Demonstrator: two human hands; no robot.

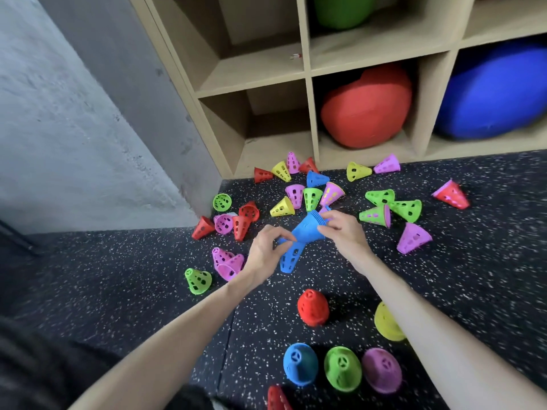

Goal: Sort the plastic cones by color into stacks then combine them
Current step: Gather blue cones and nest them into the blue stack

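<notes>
From your head camera, loose perforated cones (310, 198) litter the speckled rubber floor (148, 276) before the wooden shelf (307, 72). Your left hand (266, 250) pinches a blue cone (288, 258); your right hand (343, 232) grips the ribbed blue stack (307, 229) above the floor.

No legible text, label, brand, number or sign appears in the view. A small white and red item (295, 56) lies on the shelf unit (307, 75), above the red cushion (365, 109); any marking on it is too small to read.
</notes>
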